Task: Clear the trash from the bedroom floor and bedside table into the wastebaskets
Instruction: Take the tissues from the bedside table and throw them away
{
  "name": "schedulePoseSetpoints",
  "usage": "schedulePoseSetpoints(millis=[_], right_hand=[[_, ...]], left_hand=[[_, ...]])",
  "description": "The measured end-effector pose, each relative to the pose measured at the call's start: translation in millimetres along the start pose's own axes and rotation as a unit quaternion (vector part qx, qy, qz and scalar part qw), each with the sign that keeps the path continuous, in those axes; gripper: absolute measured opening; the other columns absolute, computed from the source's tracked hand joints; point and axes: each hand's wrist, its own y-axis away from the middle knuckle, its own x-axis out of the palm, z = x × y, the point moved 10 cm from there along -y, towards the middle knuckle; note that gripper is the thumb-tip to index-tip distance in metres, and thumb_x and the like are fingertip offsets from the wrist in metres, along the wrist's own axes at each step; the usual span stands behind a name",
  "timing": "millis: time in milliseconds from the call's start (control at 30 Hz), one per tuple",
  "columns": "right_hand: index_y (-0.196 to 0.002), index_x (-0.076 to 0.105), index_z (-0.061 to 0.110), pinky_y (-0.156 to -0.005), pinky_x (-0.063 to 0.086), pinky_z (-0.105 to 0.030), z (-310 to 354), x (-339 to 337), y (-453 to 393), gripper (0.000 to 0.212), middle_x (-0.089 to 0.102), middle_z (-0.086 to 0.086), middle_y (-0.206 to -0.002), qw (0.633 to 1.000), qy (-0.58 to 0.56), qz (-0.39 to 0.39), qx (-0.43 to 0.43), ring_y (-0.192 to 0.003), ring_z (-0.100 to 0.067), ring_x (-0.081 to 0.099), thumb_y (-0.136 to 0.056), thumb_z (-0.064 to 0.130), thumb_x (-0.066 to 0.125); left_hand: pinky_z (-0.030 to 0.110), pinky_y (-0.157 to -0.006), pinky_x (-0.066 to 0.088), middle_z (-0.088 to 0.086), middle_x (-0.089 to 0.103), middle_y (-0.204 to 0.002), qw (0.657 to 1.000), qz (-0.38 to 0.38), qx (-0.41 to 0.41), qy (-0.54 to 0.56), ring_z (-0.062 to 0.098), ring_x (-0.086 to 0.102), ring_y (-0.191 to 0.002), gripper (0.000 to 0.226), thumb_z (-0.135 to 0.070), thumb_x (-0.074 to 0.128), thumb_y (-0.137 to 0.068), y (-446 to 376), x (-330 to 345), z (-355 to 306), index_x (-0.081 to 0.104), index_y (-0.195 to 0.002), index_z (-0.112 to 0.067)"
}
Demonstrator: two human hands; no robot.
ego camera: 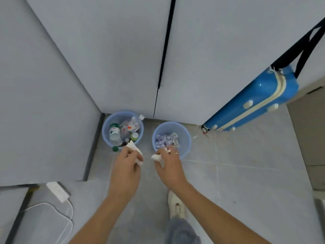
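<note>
White crumpled tissue (157,157) pinched in the right hand (168,166) lies at seven o'clock of the right wastebasket (184,138), while the left hand (125,167) grips another tissue (135,149) at five o'clock of the left wastebasket (107,127).

No text can be read. The bottles (123,132) in the far-left wastebasket (105,131) carry labels with green and red marks, too blurred to make out.
</note>
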Motion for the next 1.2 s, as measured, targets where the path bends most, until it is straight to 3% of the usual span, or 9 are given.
schedulePoseSetpoints(millis=[200, 300, 467, 533, 633, 733, 933, 1067, 1200], right_hand=[[-0.113, 0.066, 0.015, -0.092, 0.046, -0.041, -170, -13, -76, 0.026, 0.054, -0.013, -0.125, 0.994, 0.044, 0.037, 0.094, -0.112, -0.036, 0.052, -0.088, 0.014, 0.073], [-0.116, 0.065, 0.017, -0.092, 0.043, -0.037, -218, 0, -111, 0.028, 0.055, -0.014, -0.124, 0.993, 0.045, 0.052, 0.099, -0.115, -0.036, 0.051, -0.088, 0.014, 0.072], [-0.118, 0.063, 0.017, -0.093, 0.046, -0.041, -269, 43, -138, 0.03, 0.052, -0.015, -0.128, 0.988, 0.064, 0.09, 0.109, -0.119, -0.037, 0.05, -0.089, 0.013, 0.071], [-0.126, 0.06, 0.018, -0.096, 0.048, -0.043, -279, 61, -140, 0.04, 0.047, -0.014, -0.132, 0.983, 0.058, 0.134, 0.111, -0.121, -0.037, 0.049, -0.088, 0.019, 0.073], [-0.143, 0.051, 0.024, -0.104, 0.047, -0.043, -282, 72, -140, 0.072, 0.044, -0.012, -0.138, 0.969, 0.085, 0.2, 0.12, -0.126, -0.035, 0.05, -0.08, 0.038, 0.082], [-0.14, 0.053, 0.023, -0.101, 0.046, -0.041, -250, 49, -136, 0.066, 0.049, -0.011, -0.136, 0.976, 0.067, 0.177, 0.104, -0.122, -0.034, 0.055, -0.081, 0.038, 0.08], [-0.119, 0.065, 0.016, -0.094, 0.051, -0.041, -93, 20, -103, 0.032, 0.062, -0.007, -0.119, 0.987, 0.016, 0.159, 0.01, -0.109, -0.024, 0.061, -0.09, 0.029, 0.072], [-0.104, 0.067, 0.021, -0.084, 0.055, -0.039, 50, 39, -50, 0.013, 0.068, 0.002, -0.1, 0.973, -0.011, 0.222, -0.061, -0.092, -0.015, 0.064, -0.091, 0.024, 0.068], [-0.099, 0.065, 0.03, -0.077, 0.058, -0.037, 188, 71, 23, 0.006, 0.066, 0.013, -0.092, 0.945, -0.038, 0.287, -0.151, -0.087, -0.005, 0.065, -0.095, 0.027, 0.063]], left_hand=[[0.035, -0.078, 0.049, -0.006, 0.045, -0.1, 0.997, 0.073, -0.038, 0.004, 0.024, 0.055, -0.093, 0.031, 0.013, 0.06, -0.078, -84, 176, -10, 0.067, -0.091, -0.015], [0.042, -0.081, 0.051, 0.0, 0.05, -0.105, 0.992, 0.111, -0.057, -0.03, 0.031, 0.058, -0.096, 0.031, 0.013, 0.059, -0.078, -109, 232, 9, 0.068, -0.095, -0.012], [0.04, -0.084, 0.049, 0.011, 0.056, -0.121, 0.981, 0.159, -0.08, -0.071, 0.035, 0.061, -0.103, 0.034, 0.008, 0.059, -0.082, -139, 299, 43, 0.07, -0.107, -0.011], [0.041, -0.089, 0.051, 0.009, 0.057, -0.13, 0.976, 0.195, -0.071, -0.073, 0.035, 0.063, -0.108, 0.036, -0.003, 0.065, -0.086, -141, 316, 45, 0.07, -0.12, -0.016], [0.048, -0.093, 0.054, 0.003, 0.053, -0.139, 0.969, 0.22, -0.075, -0.081, 0.035, 0.063, -0.112, 0.048, -0.034, 0.071, -0.083, -138, 314, 45, 0.064, -0.13, -0.032], [0.053, -0.09, 0.055, 0.003, 0.056, -0.134, 0.976, 0.186, -0.082, -0.083, 0.034, 0.061, -0.114, 0.053, -0.039, 0.068, -0.083, -121, 279, 39, 0.057, -0.135, -0.03], [0.042, -0.082, 0.055, -0.001, 0.066, -0.11, 0.99, 0.079, -0.106, -0.057, 0.023, 0.063, -0.102, 0.027, -0.031, 0.062, -0.093, -70, 137, 18, 0.066, -0.119, -0.025], [0.04, -0.078, 0.054, -0.008, 0.064, -0.104, 0.984, -0.005, -0.17, -0.058, 0.017, 0.061, -0.101, 0.024, -0.036, 0.053, -0.091, 3, 9, 30, 0.064, -0.111, -0.029], [0.034, -0.081, 0.054, -0.014, 0.061, -0.105, 0.968, -0.08, -0.228, -0.064, 0.007, 0.058, -0.101, 0.025, -0.037, 0.047, -0.093, 95, -115, 55, 0.06, -0.114, -0.032]])
